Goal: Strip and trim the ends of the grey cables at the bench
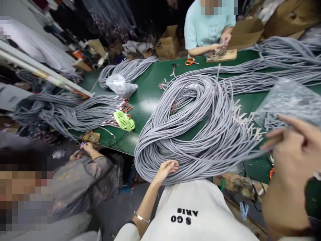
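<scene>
A large loose coil of grey cables (pixel 180 134) lies on the green table in front of me, its stripped pale wire ends (pixel 247 122) fanned out at the right. My left hand (pixel 168 169) rests at the coil's near edge, its fingers loosely bent and no cable visibly gripped. At the right, my right hand (pixel 292 154) is raised close to the camera and blurred by motion. A single grey cable (pixel 253 156) runs from the coil into its fingers, with the index finger stretched out. Beside that hand is a clear plastic bag (pixel 293 97) with small grey pieces inside.
On the green table (pixel 147 90) lie more cable bundles (pixel 82 112), a lime-green fan (pixel 124 121), a plastic bag (pixel 120 85) and orange scissors (pixel 190 61). One person (pixel 209 26) works across the table, another (pixel 85 180) at the left. A blue clip (pixel 243 211) hangs below the edge.
</scene>
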A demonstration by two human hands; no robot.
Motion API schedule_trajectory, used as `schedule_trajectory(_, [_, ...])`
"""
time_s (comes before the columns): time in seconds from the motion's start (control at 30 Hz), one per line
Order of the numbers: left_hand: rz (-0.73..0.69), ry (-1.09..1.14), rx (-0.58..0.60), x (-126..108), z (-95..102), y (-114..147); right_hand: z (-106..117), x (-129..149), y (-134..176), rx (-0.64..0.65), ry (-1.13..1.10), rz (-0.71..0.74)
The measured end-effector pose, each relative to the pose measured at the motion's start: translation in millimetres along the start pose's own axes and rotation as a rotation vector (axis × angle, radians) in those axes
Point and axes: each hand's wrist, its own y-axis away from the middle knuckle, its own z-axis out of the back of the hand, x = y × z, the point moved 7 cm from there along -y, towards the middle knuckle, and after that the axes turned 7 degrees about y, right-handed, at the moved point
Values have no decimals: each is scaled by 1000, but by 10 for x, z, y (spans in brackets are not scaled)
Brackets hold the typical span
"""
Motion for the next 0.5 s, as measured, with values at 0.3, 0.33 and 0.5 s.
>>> schedule_trajectory(0.3, [-257, 145, -345, -287, 736, 347, -1317, -525, 126, 325, 232, 223])
schedule_trajectory(0.33, [-229, 178, -358, -239, 773, 281, -1287, -553, 385, 314, 223, 211])
schedule_trajectory(0.5, [-89, 333, -402, -42, 723, -374, -1072, -739, 1527, 314, 183, 36])
